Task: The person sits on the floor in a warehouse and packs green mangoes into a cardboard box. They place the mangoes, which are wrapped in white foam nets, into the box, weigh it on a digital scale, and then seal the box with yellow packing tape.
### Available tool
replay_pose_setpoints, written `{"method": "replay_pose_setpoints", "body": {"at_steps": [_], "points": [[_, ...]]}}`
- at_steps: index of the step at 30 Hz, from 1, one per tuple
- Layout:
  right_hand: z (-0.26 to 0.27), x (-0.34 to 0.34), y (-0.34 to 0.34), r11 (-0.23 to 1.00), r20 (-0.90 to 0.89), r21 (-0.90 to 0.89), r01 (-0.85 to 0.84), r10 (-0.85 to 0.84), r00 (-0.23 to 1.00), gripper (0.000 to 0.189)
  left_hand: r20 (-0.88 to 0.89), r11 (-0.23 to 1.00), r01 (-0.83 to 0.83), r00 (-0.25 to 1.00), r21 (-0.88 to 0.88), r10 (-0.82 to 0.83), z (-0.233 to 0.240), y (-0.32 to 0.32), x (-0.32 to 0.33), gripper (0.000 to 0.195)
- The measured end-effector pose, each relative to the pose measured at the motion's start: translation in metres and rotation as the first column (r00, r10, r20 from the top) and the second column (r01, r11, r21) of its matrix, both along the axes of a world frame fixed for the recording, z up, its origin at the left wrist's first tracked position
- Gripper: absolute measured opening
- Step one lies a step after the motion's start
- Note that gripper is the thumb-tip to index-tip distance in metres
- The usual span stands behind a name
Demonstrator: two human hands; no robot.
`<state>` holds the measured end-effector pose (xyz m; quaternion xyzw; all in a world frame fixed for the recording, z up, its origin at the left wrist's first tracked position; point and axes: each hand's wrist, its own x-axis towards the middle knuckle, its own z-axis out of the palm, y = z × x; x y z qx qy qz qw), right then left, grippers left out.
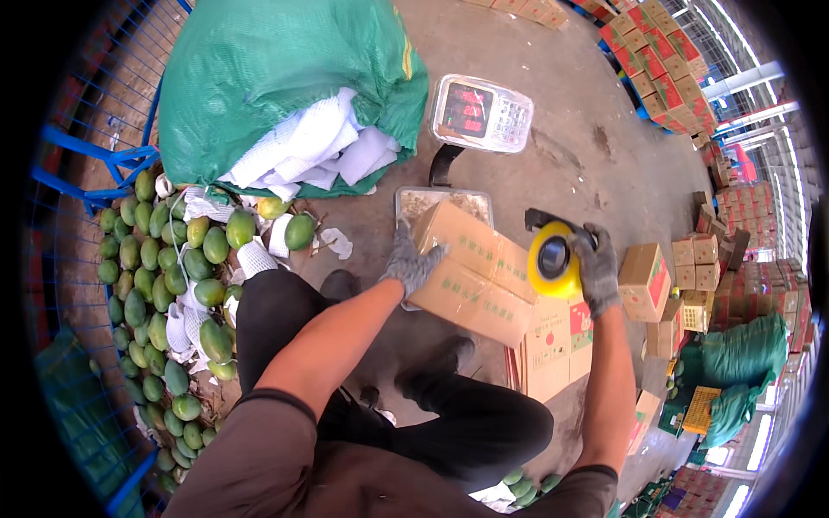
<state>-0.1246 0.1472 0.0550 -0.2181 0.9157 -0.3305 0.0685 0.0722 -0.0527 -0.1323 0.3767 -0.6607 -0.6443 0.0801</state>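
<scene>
A closed cardboard box lies tilted between my knees and the digital scale, over part of the scale's platform. My gloved left hand rests against the box's left end, fingers spread over its edge and top. Shiny clear tape shows along the seam on top. In my gloved right hand is a yellow tape dispenser with a black part at its front, held at the box's right end. Flat printed cartons lie beneath that end.
Green papayas or mangoes with foam net sleeves are piled at my left inside a blue wire fence. A green sack of white foam sleeves stands ahead. Packed boxes, stacked cartons and a yellow crate stand at the right.
</scene>
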Motion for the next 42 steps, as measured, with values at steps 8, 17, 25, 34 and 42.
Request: {"method": "replay_pose_setpoints", "body": {"at_steps": [8, 17, 25, 34, 42], "points": [[-0.092, -0.134, -0.124, 0.983, 0.685, 0.134, 0.123, -0.182, 0.706, 0.031, 0.050, 0.994, -0.037, 0.998, -0.098, 0.042, -0.001, 0.004, 0.002, 0.105], [-0.188, -0.181, -0.144, 0.931, 0.884, 0.342, -0.126, -0.274, 0.378, 0.030, 0.075, 1.000, 0.013, 0.997, 0.021, -0.014, 0.009, -0.005, 0.002, 0.105], [-0.058, -0.164, -0.171, 0.853, 0.826, 0.516, -0.075, -0.473, 0.307, 0.027, 0.003, 0.990, -0.043, 0.999, -0.133, 0.044, 0.000, -0.004, -0.001, 0.094], [0.039, -0.103, -0.083, 0.934, 0.975, -0.164, 0.319, 0.103, 0.199, 0.029, -0.036, 0.864, 0.003, 0.999, -0.504, -0.024, 0.002, -0.008, -0.008, 0.092], [0.074, -0.016, -0.016, 0.853, 0.848, -0.366, 0.373, 0.140, 0.511, 0.031, -0.486, 0.978, 0.198, 0.862, 0.066, -0.142, 0.072, 0.019, -0.023, 0.096]]}}
